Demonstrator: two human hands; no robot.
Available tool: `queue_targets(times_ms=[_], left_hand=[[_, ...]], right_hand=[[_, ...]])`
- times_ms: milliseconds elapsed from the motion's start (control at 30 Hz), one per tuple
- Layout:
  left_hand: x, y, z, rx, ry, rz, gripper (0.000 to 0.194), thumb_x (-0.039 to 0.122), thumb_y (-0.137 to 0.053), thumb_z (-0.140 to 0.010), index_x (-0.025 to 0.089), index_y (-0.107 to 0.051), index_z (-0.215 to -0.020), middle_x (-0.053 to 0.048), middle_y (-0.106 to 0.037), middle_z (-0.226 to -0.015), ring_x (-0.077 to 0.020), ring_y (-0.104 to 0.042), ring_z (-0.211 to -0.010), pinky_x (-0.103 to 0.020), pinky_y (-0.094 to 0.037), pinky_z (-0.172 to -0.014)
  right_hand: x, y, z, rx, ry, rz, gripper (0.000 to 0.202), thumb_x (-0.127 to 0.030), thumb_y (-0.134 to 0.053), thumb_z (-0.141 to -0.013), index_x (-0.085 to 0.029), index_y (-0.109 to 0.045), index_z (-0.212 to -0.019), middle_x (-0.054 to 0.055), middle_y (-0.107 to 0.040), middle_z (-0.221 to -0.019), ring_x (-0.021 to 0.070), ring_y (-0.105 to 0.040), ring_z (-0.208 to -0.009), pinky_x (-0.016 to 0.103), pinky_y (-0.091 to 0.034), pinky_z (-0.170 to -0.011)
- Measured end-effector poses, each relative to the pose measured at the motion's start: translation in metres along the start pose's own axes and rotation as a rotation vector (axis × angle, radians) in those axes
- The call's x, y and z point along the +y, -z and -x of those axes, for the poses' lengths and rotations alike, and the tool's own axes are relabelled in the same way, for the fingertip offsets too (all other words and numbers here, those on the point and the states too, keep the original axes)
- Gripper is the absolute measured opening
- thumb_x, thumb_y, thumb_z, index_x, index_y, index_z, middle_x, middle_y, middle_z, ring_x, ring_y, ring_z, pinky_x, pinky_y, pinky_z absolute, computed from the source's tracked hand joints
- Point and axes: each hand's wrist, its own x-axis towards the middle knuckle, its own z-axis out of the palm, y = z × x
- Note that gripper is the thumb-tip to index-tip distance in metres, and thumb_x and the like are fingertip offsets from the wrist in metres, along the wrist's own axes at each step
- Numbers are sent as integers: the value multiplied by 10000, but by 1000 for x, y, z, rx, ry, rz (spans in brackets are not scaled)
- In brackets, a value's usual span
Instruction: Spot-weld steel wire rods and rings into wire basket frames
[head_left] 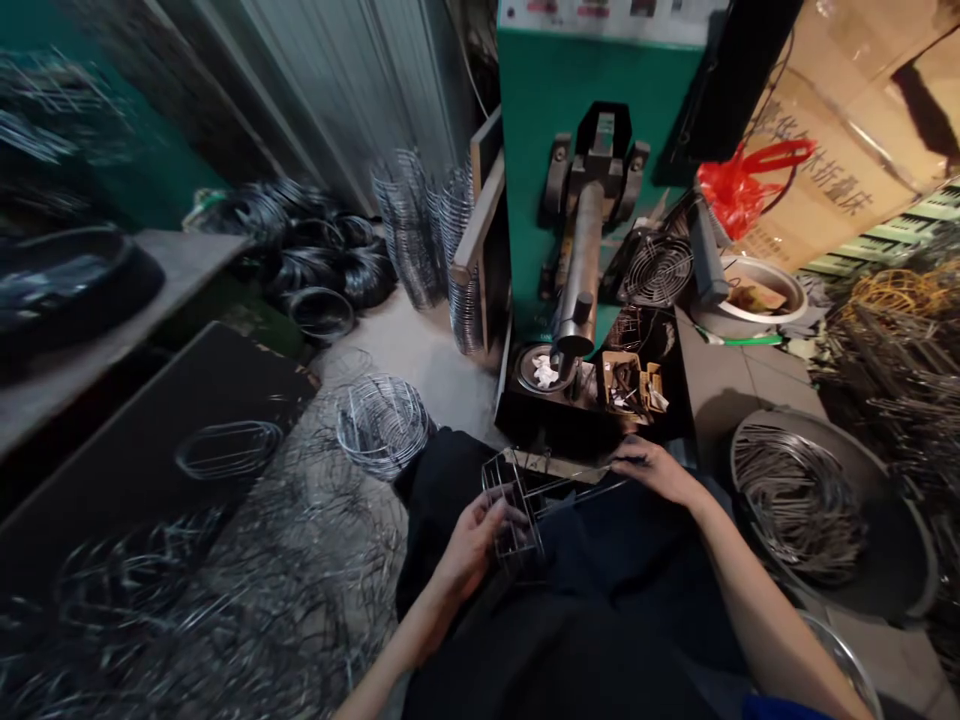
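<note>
My left hand (484,530) is closed around a small wire basket (517,500) with thin metal bars, held just above my lap. From the basket, long thin wire rods (570,492) reach to the right. My right hand (654,468) pinches near the far end of these rods, its fingers pressed together. Whether the rods are joined to the basket I cannot tell. Directly ahead of my hands stands a green machine (536,200) with a thick metal cylinder arm (581,275) pointing toward me.
Stacked wire rings (412,230) stand left of the machine. A round bundle of wire frames (382,425) lies by my left knee, near loose wire scraps (315,580). On the right, a grey basin (892,570) holds bent wires. Small cardboard boxes (622,385) sit under the arm.
</note>
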Motion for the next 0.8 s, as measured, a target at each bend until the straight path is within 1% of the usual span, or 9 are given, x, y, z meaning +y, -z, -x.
queue_targets(times_ms=[67, 133, 200, 267, 333, 433, 500, 633, 800], left_hand=[[-19, 1, -1, 17, 34, -5, 880, 577, -806, -747, 117, -430, -1396, -126, -729, -934, -198, -687, -679, -309, -519, -663], [-36, 3, 1, 12, 53, -19, 1004, 584, -813, -734, 135, -314, -1481, -130, -728, -972, -212, -699, -673, -335, -534, -673], [-40, 2, 2, 4, 33, -23, 1033, 563, -820, -736, 139, -274, -1504, -121, -725, -979, -195, -685, -622, -335, -539, -653], [-26, -5, -1, 4, -30, -18, 988, 538, -819, -750, 128, -306, -1488, -104, -718, -952, -161, -648, -550, -302, -520, -587], [-1, -17, -11, -5, -125, -17, 942, 512, -818, -761, 122, -341, -1473, -70, -702, -894, -133, -606, -508, -267, -490, -516], [35, -37, -32, -32, -289, -18, 921, 446, -847, -743, 129, -383, -1472, -9, -649, -798, -122, -576, -542, -234, -483, -476], [49, -47, -45, -35, -362, -20, 915, 411, -857, -736, 140, -401, -1482, 22, -607, -741, -113, -558, -560, -219, -493, -486], [57, -55, -65, -36, -422, -31, 921, 375, -857, -743, 164, -398, -1513, 54, -552, -695, -78, -517, -543, -201, -507, -526], [61, -63, -71, -11, -446, -23, 960, 384, -875, -709, 180, -404, -1520, 70, -494, -702, -75, -490, -504, -206, -499, -438]], right_hand=[[-6, -1, 2, 14, 31, -6, 406, -587, -635, -888, -200, -717, -799, 76, -639, -950, 233, -579, -921, 338, -458, -865], [-9, -4, 6, 2, 19, -81, 428, -599, -642, -885, -192, -678, -759, 54, -615, -884, 207, -568, -850, 315, -455, -809], [-10, -7, 8, 26, -24, -193, 445, -611, -646, -880, -185, -639, -751, 18, -572, -769, 174, -532, -735, 288, -438, -707], [-11, -8, 6, 109, -53, -298, 461, -624, -658, -865, -182, -611, -742, -10, -513, -678, 145, -463, -635, 264, -388, -607], [-15, -7, -1, 217, -41, -371, 486, -637, -656, -859, -181, -588, -706, -21, -467, -627, 130, -403, -588, 256, -333, -558], [-24, 0, -19, 361, -8, -397, 553, -666, -646, -848, -185, -517, -610, -26, -404, -583, 121, -336, -568, 264, -269, -541], [-30, 6, -32, 452, 21, -396, 572, -661, -680, -821, -189, -473, -574, -28, -381, -582, 119, -319, -576, 268, -260, -549], [-33, 17, -51, 565, 57, -410, 580, -619, -753, -774, -200, -420, -549, -33, -362, -569, 118, -318, -570, 270, -273, -546], [-25, 26, -63, 550, 22, -461, 593, -640, -766, -741, -210, -406, -550, -29, -389, -561, 119, -336, -541, 261, -292, -502]])
